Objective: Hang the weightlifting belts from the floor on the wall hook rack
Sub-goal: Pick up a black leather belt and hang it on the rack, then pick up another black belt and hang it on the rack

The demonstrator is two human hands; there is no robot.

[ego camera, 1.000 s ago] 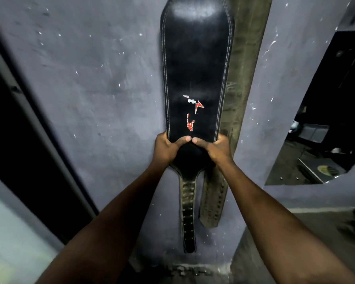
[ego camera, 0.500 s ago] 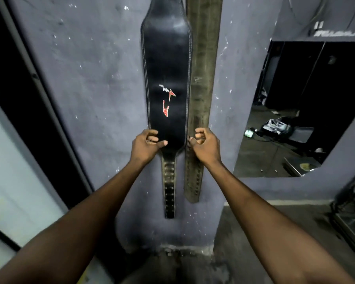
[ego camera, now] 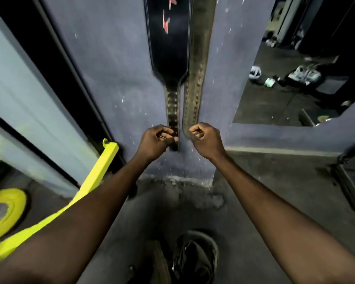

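Left hand (ego camera: 155, 141) pinches the black belt (ego camera: 168, 48) at its tip; right hand (ego camera: 207, 138), fingers curled, meets the brown belt (ego camera: 195, 89) at its end, grip unclear. Both belts hang toward 12 o'clock. Let go softly so they do not swing; what seems a floor belt (ego camera: 195, 261) waits at 6 o'clock.

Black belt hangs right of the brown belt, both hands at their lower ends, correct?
No. The head view shows the black belt hanging left of the brown belt; the left hand and right hand are at their lower ends.
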